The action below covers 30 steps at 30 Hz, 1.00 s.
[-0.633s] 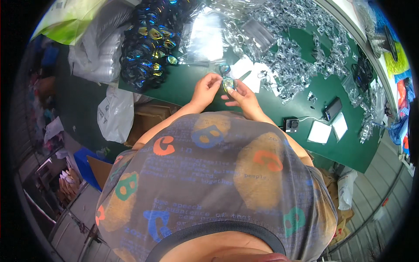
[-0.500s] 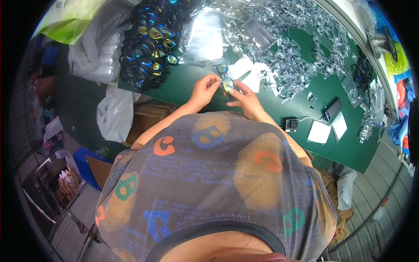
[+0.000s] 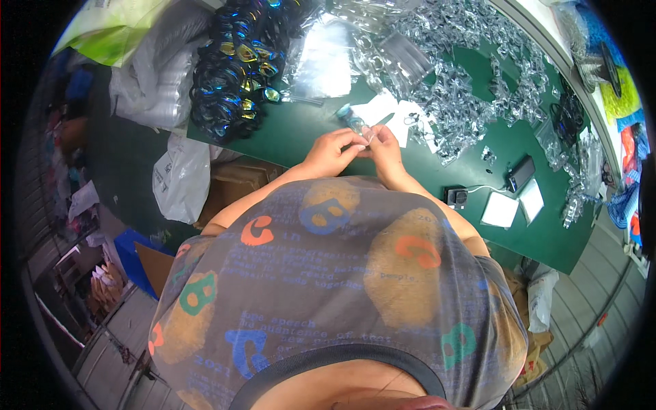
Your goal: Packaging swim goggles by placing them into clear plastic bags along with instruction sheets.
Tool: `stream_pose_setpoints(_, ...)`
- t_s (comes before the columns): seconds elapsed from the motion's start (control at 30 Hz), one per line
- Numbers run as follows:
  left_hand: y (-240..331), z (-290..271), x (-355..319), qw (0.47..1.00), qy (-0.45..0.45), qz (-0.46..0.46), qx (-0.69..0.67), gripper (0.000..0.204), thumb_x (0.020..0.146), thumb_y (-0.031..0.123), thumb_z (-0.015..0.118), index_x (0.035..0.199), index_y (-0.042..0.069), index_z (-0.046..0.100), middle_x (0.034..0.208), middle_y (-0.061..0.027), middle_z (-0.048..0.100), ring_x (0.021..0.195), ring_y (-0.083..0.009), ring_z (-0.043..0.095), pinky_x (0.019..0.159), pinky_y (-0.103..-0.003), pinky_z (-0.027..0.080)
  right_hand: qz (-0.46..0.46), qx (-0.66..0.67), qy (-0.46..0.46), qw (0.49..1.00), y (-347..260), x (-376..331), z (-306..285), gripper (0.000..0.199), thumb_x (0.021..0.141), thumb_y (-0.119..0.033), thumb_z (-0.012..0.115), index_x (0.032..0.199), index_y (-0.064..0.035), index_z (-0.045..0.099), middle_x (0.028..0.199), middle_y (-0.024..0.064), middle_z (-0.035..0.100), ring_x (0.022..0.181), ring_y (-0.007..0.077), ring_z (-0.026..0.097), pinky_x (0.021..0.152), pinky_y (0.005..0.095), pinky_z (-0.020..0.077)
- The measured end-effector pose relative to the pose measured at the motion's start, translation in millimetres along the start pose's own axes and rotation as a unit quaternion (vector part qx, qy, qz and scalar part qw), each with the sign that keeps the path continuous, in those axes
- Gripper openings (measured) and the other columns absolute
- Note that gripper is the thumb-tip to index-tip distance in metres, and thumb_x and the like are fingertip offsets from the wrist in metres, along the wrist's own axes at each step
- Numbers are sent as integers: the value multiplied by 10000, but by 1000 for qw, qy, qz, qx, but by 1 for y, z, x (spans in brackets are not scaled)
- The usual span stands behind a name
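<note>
A pair of swim goggles (image 3: 351, 117) with dark, shiny lenses is held just above the green table, close in front of my body. My left hand (image 3: 331, 153) is closed, its fingertips pinching the near end of the goggles. My right hand (image 3: 387, 152) meets it there, thumb and forefinger pressed together on the same end. The fingers hide much of the nearer lens and any strap. White paper sheets (image 3: 376, 108) lie just beyond the hands, with a slim green tool (image 3: 386, 119) on them.
A heap of mirrored goggles (image 3: 236, 82) lies at the left of the green table (image 3: 287, 133). Small clear plastic pieces (image 3: 451, 102) spread over the right. A small black camera (image 3: 455, 197) is cabled to a black block (image 3: 521, 171) near white pads (image 3: 499, 209). Plastic bags (image 3: 181, 179) hang below the left edge.
Both hands have drawn together, and the goggles have turned so that their near end sits between the fingertips. The lens that faced up between the hands is now mostly covered.
</note>
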<state>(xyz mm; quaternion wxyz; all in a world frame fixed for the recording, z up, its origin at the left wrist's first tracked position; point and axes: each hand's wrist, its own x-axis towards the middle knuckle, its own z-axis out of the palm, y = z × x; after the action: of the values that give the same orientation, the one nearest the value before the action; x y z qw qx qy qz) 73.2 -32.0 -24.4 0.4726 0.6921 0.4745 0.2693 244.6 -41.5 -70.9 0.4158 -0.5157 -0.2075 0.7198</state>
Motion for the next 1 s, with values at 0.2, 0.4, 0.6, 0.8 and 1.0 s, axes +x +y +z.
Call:
stream_pose_setpoints(0.2,1,9,3,996,73,9,-50,231,872,163,752,1028,52,622,903,-85,657,837,-221,650,742,-348,512,-87,-59,67,992,-19,14,11,215,993,-200,643,894,-73,499,814,2,555,738,110,599,604,273,554)
stream_pose_setpoints(0.4,19,-6,19,979,194,53,22,450,724,234,885,975,50,560,897,-64,581,836,-221,612,704,-344,488,-116,20,29,993,-47,-3,26,212,998,-178,637,910,-67,480,873,59,620,783,162,695,576,270,562)
stream_pose_setpoints(0.6,6,1,24,994,110,-4,-2,195,847,95,752,909,27,580,890,-76,629,843,-206,649,753,-331,521,-120,-90,17,989,-35,5,17,170,1002,-160,621,916,-58,515,846,48,655,753,142,691,584,269,557)
stream_pose_setpoints(0.8,-9,7,17,996,85,-35,23,157,867,102,704,896,37,565,787,-90,649,706,-240,650,649,-352,506,-63,-299,-33,952,-44,-20,-7,97,984,-116,583,993,-51,512,797,61,659,641,147,678,546,284,506)
stream_pose_setpoints(1.0,-22,8,3,955,-21,-124,-270,169,952,51,658,899,75,500,835,-5,631,794,-109,664,678,-249,527,-92,-443,-142,881,-120,-36,-10,172,931,-91,604,1094,-80,549,732,32,650,585,132,641,532,283,466)
